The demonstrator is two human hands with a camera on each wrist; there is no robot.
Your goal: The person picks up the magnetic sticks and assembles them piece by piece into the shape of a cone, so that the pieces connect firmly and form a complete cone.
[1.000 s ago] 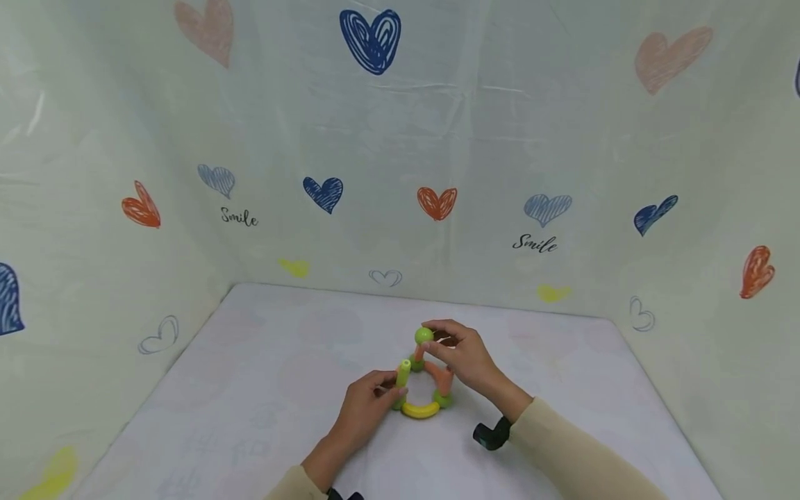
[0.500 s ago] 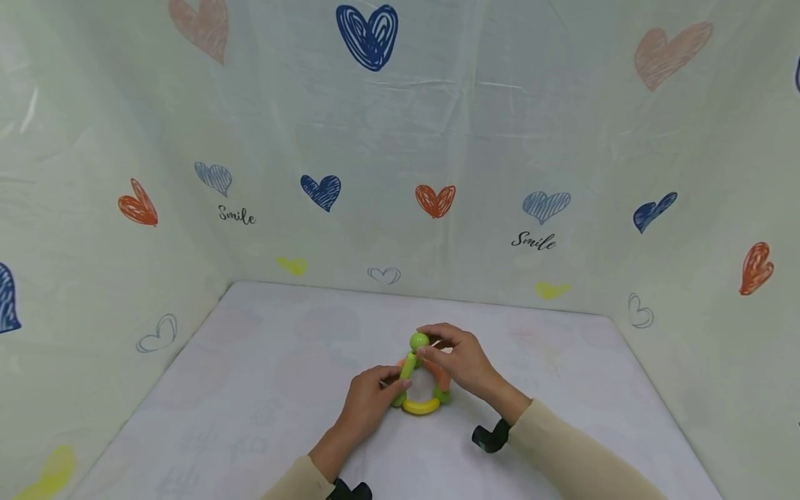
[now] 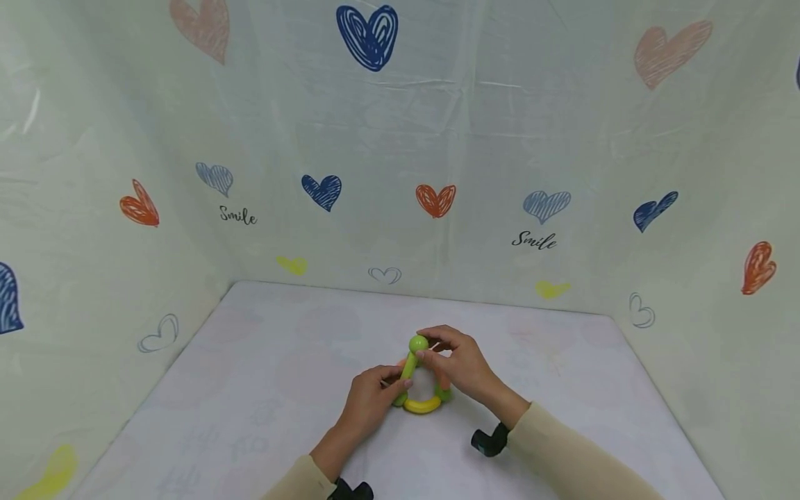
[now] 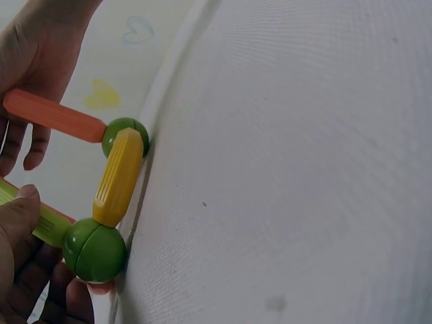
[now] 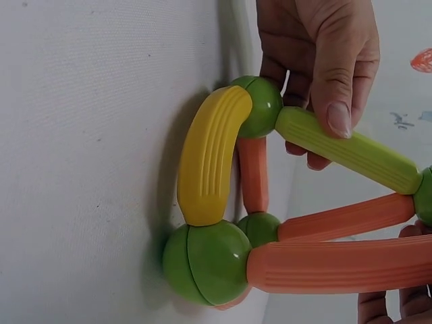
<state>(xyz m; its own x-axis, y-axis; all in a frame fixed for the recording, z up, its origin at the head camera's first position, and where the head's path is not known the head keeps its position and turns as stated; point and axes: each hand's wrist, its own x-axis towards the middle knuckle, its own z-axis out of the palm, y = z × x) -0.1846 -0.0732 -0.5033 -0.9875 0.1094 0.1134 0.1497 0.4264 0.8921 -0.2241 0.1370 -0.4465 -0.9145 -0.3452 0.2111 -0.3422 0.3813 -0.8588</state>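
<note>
A toy frame of ribbed sticks and green balls stands on the table. My left hand (image 3: pixel 369 399) pinches its light green stick (image 5: pixel 347 150) between thumb and fingers, just above a lower green ball (image 4: pixel 94 250). At the peak, my right hand (image 3: pixel 462 361) pinches the top green ball (image 3: pixel 419 344). The light green stick leans up and meets that ball. Two orange sticks (image 5: pixel 344 264) also rise toward the peak in the right wrist view. At the base, a curved yellow stick (image 3: pixel 421 405) joins two lower balls. Most of the back is hidden by my hands in the head view.
The frame stands on a white tabletop (image 3: pixel 300 361). A pale curtain (image 3: pixel 475 139) printed with hearts and the word "Smile" surrounds the table's back and sides. Black wrist cameras (image 3: pixel 490 441) sit below my hands.
My left hand has tilted the light green stick rightward. My right hand has brought the top ball slightly left and down, and the stick's upper end now touches it.
</note>
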